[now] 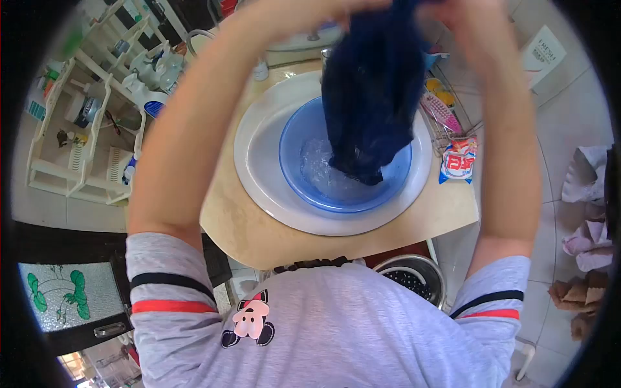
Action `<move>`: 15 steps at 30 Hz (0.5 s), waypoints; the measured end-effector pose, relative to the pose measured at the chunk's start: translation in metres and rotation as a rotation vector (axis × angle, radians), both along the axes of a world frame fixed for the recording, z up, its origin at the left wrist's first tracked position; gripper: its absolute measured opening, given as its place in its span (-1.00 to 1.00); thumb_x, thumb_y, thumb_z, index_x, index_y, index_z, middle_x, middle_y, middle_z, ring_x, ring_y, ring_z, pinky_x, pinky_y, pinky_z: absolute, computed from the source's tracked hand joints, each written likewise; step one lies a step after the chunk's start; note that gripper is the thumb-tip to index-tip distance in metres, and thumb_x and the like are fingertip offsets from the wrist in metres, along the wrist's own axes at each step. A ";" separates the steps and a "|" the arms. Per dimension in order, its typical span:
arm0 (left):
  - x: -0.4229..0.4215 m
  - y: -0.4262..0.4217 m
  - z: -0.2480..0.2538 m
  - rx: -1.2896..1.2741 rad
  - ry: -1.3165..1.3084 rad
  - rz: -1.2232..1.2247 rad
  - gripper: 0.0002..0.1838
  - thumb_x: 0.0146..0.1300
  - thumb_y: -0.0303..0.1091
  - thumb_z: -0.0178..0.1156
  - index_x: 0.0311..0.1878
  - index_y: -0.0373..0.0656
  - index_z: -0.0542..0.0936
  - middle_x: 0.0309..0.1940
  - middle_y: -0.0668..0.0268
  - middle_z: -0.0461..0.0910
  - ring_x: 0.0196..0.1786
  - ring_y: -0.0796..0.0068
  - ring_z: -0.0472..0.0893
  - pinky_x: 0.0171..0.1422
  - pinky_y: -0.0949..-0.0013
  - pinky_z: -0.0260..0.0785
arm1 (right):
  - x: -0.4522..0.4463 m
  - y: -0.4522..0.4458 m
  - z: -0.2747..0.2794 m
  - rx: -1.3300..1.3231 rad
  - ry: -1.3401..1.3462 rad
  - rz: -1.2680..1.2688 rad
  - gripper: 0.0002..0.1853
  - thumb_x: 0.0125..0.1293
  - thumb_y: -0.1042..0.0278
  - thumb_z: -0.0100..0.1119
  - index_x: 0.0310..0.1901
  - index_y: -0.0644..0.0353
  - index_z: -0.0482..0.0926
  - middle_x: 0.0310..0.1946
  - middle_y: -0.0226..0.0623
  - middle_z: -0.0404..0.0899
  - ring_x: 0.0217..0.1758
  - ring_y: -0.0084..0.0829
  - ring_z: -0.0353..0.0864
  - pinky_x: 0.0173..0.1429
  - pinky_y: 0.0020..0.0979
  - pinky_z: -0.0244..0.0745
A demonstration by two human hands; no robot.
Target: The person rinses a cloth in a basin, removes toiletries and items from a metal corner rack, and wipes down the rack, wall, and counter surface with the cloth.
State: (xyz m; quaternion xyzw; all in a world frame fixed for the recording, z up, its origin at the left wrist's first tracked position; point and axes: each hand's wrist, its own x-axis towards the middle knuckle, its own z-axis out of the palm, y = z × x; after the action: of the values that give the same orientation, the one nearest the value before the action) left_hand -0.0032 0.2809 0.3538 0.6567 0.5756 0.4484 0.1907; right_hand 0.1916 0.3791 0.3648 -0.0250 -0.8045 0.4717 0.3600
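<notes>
— Where is the dark blue cloth (372, 90) held?
— Above the blue basin (299, 193), with its upper end raised towards the top edge of the view. Its lower end is seen over the inside of the basin; whether the water (317, 169) is touched cannot be told.
— And the grip?
— The cloth is held up between the left hand (333, 9) and the right hand (460, 18), the grip of each closed on its upper part. The fingers are blurred and partly cut off, so their exact placing cannot be made out.
— What is the basin set in?
— It is set inside the white oval sink (259, 161), which is fitted into the beige surface (242, 229).
— What is seen to the right of the sink?
— A pink brush (442, 113) is held in the wire rack (460, 103), and a red, white and blue packet (458, 160) is placed just below it in the view, near the edge of the surface.
— And farther out?
— White shelves (77, 178) are seen on the left, with bottles (169, 70) kept on them. A round metal bowl (441, 288) is seen low down, beyond the near edge of the surface.
</notes>
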 end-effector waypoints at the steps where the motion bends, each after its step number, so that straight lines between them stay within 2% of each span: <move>1: 0.005 0.005 -0.033 -0.178 0.088 -0.020 -0.71 0.24 -0.21 0.21 -0.05 -0.15 0.60 -0.24 0.27 0.63 -0.21 0.42 0.61 -0.09 0.30 0.46 | -0.009 0.008 -0.038 0.240 -0.187 -0.301 -0.72 0.33 0.19 0.13 -0.14 0.25 0.59 -0.30 -0.48 0.55 -0.28 -0.65 0.50 -0.22 -0.54 0.44; 3: -0.001 0.021 -0.131 -0.059 0.230 -0.142 -0.65 0.20 -0.18 0.25 -0.02 -0.17 0.60 -0.28 0.33 0.63 -0.20 0.49 0.58 -0.05 0.36 0.43 | -0.013 0.014 -0.102 0.263 -0.397 -0.108 -0.71 0.31 0.22 0.17 -0.05 0.23 0.59 -0.19 -0.41 0.58 -0.20 -0.62 0.55 -0.15 -0.52 0.49; 4: 0.004 0.018 -0.176 -0.245 0.195 -0.118 -0.67 0.16 -0.25 0.27 -0.02 -0.15 0.61 -0.19 0.21 0.66 -0.12 0.32 0.62 0.00 0.24 0.43 | -0.006 -0.001 -0.126 0.046 -0.620 -0.025 -0.68 0.28 0.24 0.20 -0.01 0.23 0.56 -0.16 -0.38 0.58 -0.11 -0.58 0.56 -0.03 -0.49 0.49; 5: 0.005 0.014 -0.233 -0.200 0.144 -0.128 -0.77 0.11 -0.33 0.20 -0.15 -0.15 0.61 -0.28 0.06 0.63 -0.17 -0.01 0.60 -0.01 0.11 0.43 | -0.001 -0.001 -0.171 -0.056 -0.653 0.070 -0.64 0.18 0.19 0.25 -0.07 0.24 0.58 -0.18 -0.21 0.62 -0.09 -0.35 0.60 0.03 -0.33 0.48; 6: 0.005 0.006 -0.270 -0.257 0.410 -0.114 -0.77 0.07 -0.45 0.14 -0.17 -0.13 0.61 -0.28 0.05 0.62 -0.14 -0.03 0.59 -0.02 0.10 0.42 | 0.005 -0.007 -0.201 -0.012 -0.701 0.017 -0.60 0.16 0.17 0.27 -0.04 0.24 0.57 -0.15 -0.15 0.62 -0.05 -0.30 0.60 0.07 -0.32 0.47; 8: 0.011 -0.017 -0.301 -0.497 0.508 -0.115 -0.66 -0.03 -0.63 0.07 -0.16 -0.11 0.61 -0.22 0.07 0.61 -0.06 0.03 0.57 0.06 0.22 0.40 | 0.015 -0.015 -0.250 0.021 -0.808 -0.039 -0.52 0.11 0.16 0.31 0.04 0.24 0.54 -0.08 -0.05 0.61 0.02 -0.21 0.59 0.13 -0.31 0.45; 9: 0.007 -0.016 -0.299 -0.438 0.445 -0.112 -0.67 -0.04 -0.63 0.07 -0.18 -0.12 0.61 -0.24 0.08 0.60 -0.08 0.06 0.57 0.06 0.23 0.40 | 0.016 -0.013 -0.269 0.013 -0.866 -0.042 -0.46 0.09 0.15 0.33 0.08 0.24 0.51 -0.05 -0.01 0.60 0.05 -0.17 0.59 0.15 -0.29 0.44; 11: 0.000 -0.012 -0.292 -0.333 0.314 -0.111 -0.70 -0.05 -0.65 0.06 -0.22 -0.14 0.59 -0.27 0.11 0.60 -0.11 0.12 0.58 0.04 0.25 0.40 | 0.014 -0.006 -0.313 0.060 -0.778 -0.052 -0.40 0.07 0.15 0.35 0.13 0.24 0.48 -0.04 0.00 0.60 0.05 -0.12 0.59 0.14 -0.28 0.44; 12: -0.005 -0.006 -0.269 -0.237 0.168 -0.102 -0.71 -0.02 -0.65 0.09 -0.21 -0.15 0.59 -0.28 0.19 0.61 -0.12 0.25 0.58 0.01 0.30 0.40 | 0.014 -0.007 -0.325 0.079 -0.737 -0.053 -0.37 0.06 0.14 0.36 0.16 0.24 0.46 -0.04 0.00 0.60 0.06 -0.10 0.58 0.14 -0.27 0.44; 14: -0.008 0.003 -0.197 -0.150 -0.101 -0.086 -0.75 0.06 -0.64 0.10 -0.19 -0.17 0.59 -0.30 0.31 0.60 -0.11 0.42 0.57 0.02 0.38 0.39 | 0.005 -0.010 -0.308 -0.122 -0.772 -0.083 -0.33 0.05 0.16 0.37 0.19 0.23 0.42 0.00 0.01 0.59 0.08 -0.07 0.57 0.14 -0.26 0.44; 15: 0.000 -0.007 -0.137 -0.167 -0.092 -0.041 -0.80 0.17 -0.60 0.09 -0.15 -0.19 0.59 -0.29 0.38 0.59 -0.12 0.50 0.57 0.01 0.43 0.41 | -0.001 -0.007 -0.300 -0.214 -0.789 -0.097 -0.32 0.04 0.16 0.37 0.21 0.23 0.40 0.01 0.01 0.58 0.09 -0.05 0.56 0.14 -0.26 0.44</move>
State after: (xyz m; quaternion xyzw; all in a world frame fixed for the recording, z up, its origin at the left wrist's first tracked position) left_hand -0.0032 0.2743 0.2173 0.6288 0.5883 0.4244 0.2801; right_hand 0.1905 0.3718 0.0648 -0.2793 -0.8250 0.4895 0.0413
